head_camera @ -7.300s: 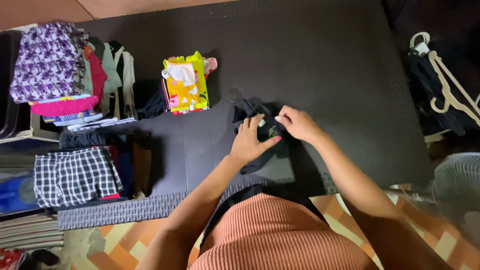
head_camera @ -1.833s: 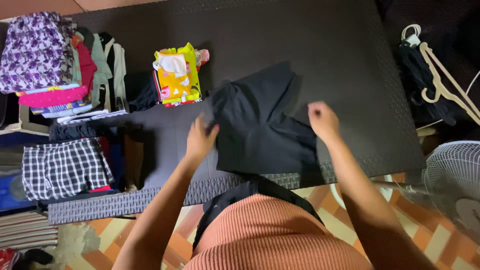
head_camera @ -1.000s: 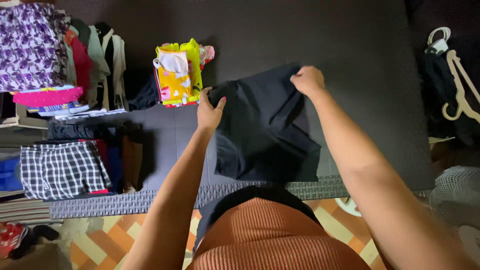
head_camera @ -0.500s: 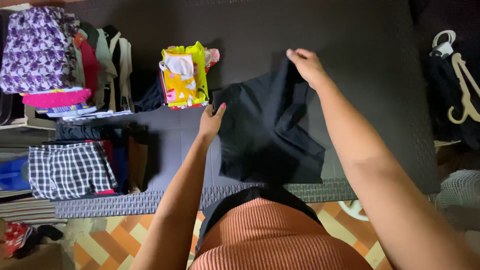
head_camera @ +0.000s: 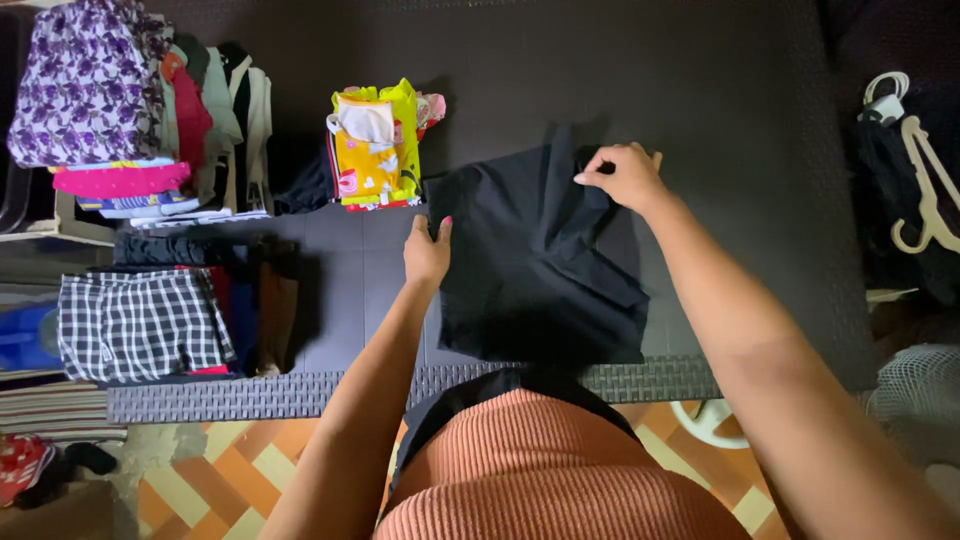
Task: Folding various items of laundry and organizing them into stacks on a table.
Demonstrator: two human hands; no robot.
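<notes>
Folded clothes stack, yellow bundle, checked shorts, hangers.

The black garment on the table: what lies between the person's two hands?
In the head view, only the black garment itself lies between the left hand and the right hand; each hand is at one of its upper corners.

left hand: fingers together, pointing away, arm stretched forward
right hand: fingers curled in a pinching grip, forearm extended
</notes>
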